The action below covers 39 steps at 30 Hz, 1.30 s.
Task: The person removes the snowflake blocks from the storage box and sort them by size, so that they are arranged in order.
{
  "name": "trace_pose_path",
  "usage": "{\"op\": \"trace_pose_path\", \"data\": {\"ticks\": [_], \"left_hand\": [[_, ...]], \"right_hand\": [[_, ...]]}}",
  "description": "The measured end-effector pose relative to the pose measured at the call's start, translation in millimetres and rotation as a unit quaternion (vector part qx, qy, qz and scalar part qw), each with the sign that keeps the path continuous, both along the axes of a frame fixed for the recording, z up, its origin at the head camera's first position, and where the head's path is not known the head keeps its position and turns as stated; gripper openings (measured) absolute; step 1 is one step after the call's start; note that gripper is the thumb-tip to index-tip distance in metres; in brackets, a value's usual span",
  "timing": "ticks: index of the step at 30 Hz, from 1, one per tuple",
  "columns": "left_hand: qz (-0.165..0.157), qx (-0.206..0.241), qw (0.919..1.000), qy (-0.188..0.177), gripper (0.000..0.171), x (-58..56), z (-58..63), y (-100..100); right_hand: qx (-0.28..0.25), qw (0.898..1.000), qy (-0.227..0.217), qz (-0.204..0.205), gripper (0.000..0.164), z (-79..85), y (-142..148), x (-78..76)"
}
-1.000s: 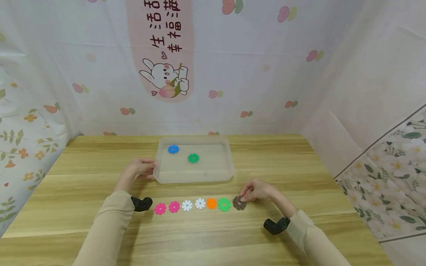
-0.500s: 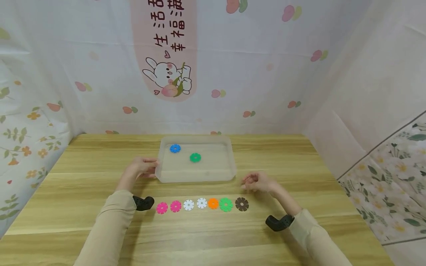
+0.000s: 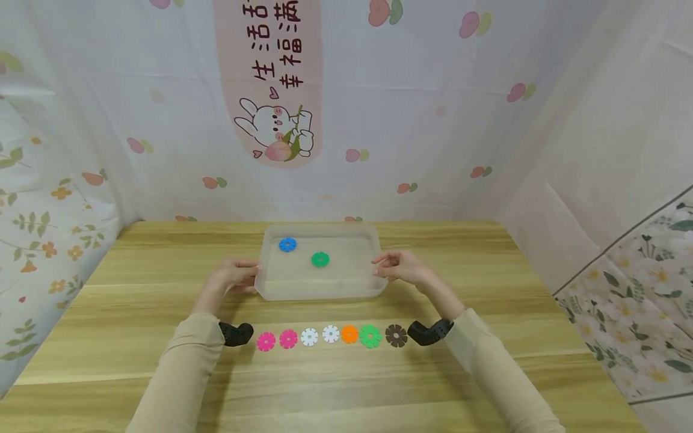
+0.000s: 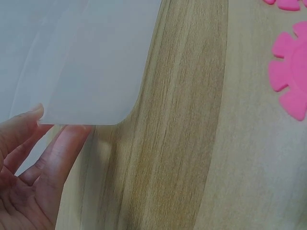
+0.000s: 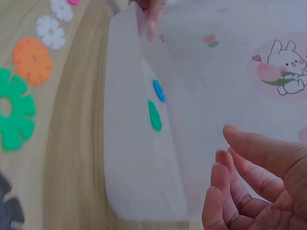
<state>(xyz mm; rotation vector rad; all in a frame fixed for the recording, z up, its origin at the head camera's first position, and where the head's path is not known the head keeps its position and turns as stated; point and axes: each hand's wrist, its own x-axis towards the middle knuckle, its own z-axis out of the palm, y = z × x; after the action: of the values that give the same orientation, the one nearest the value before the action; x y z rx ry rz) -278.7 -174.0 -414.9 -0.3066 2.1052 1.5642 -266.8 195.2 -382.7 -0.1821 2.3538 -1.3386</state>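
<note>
My left hand (image 3: 238, 275) grips the left rim of a translucent plastic box (image 3: 346, 284), thumb (image 4: 31, 115) over the edge and fingers beneath. A blue notched disc (image 3: 283, 245) and a dark green one (image 3: 316, 260) lie inside the box. By the box's right rim hovers my right hand (image 3: 403, 269), fingers loosely curved with nothing between them. In front of the box runs a row of notched discs: two pink (image 3: 289, 344), two white (image 3: 310, 341), an orange (image 3: 349, 338), a light green (image 3: 370, 343) and a dark brown (image 3: 396, 343).
Everything stands on a wood-grain table (image 3: 335, 391). Patterned cloth walls (image 3: 433, 120) rise behind it and at both sides. A black camera mount sits on each wrist, the right mount (image 3: 428, 333) close beside the brown disc.
My right hand let go of the brown disc at the row's right end, then moved away and up to the box's right rim. My left hand has stayed at the box's left rim.
</note>
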Motion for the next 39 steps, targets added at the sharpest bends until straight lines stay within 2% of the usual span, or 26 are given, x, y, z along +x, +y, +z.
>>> {"op": "trace_pose_path", "data": {"ticks": [8, 11, 15, 19, 21, 24, 26, 28, 29, 31, 33, 37, 39], "left_hand": [[0.007, 0.000, 1.0000, 0.004, 0.044, 1.4, 0.0, 0], [0.006, 0.003, 1.0000, 0.005, 0.045, 0.9, -2.3, -1], [0.015, 0.008, 0.9999, 0.003, 0.046, -0.7, -5.9, -4], [0.022, 0.013, 0.9997, 0.002, 0.044, 1.1, -3.5, -3], [0.020, 0.012, 0.9997, 0.003, 0.044, 2.2, -1.9, -2], [0.024, 0.010, 0.9997, 0.003, 0.043, 2.2, -1.5, 0], [0.018, 0.008, 0.9998, 0.004, 0.043, 2.4, -2.8, 0], [0.017, 0.009, 0.9998, 0.003, 0.043, 2.5, -3.8, 0], [0.016, 0.010, 0.9998, 0.003, 0.042, 2.6, -4.0, 0], [0.012, 0.011, 0.9999, 0.003, 0.043, 2.6, -4.4, -1], [0.011, 0.013, 0.9999, 0.001, 0.042, 1.7, -5.2, -1], [0.004, 0.017, 0.9998, 0.005, 0.043, -0.5, -6.2, -2], [0.006, 0.016, 0.9998, 0.007, 0.043, -1.1, -5.7, -3]], "right_hand": [[-0.016, 0.999, -0.036, -0.001, 0.044, -2.5, -32, -18.1], [-0.016, 0.999, -0.041, 0.006, 0.045, -6.7, -45, -25.8], [-0.014, 0.999, -0.048, -0.006, 0.047, -13.5, -63, -34.6], [0.000, 0.998, -0.053, -0.028, 0.048, -18.9, -83, -42.3], [0.007, 0.999, -0.037, -0.025, 0.053, -21.1, -91, -45.8], [0.021, 1.000, -0.002, -0.002, 0.062, -68.4, -92, -81.9], [0.041, 0.999, 0.018, 0.014, 0.069, -109.1, -91, -109.5], [0.078, 0.996, 0.031, 0.019, 0.073, -156.5, -91, -140.3], [0.093, 0.995, 0.031, 0.017, 0.074, -167.3, -94, -146.1], [0.134, 0.990, 0.036, 0.018, 0.080, -172.9, -100, -147.7], [0.167, 0.985, 0.044, 0.021, 0.081, -160.5, -108, -137.7], [0.210, 0.977, 0.030, 0.012, 0.063, -94.9, -124, -93.6], [0.222, 0.975, 0.020, 0.002, 0.052, -69.1, -132, -76.3]]}}
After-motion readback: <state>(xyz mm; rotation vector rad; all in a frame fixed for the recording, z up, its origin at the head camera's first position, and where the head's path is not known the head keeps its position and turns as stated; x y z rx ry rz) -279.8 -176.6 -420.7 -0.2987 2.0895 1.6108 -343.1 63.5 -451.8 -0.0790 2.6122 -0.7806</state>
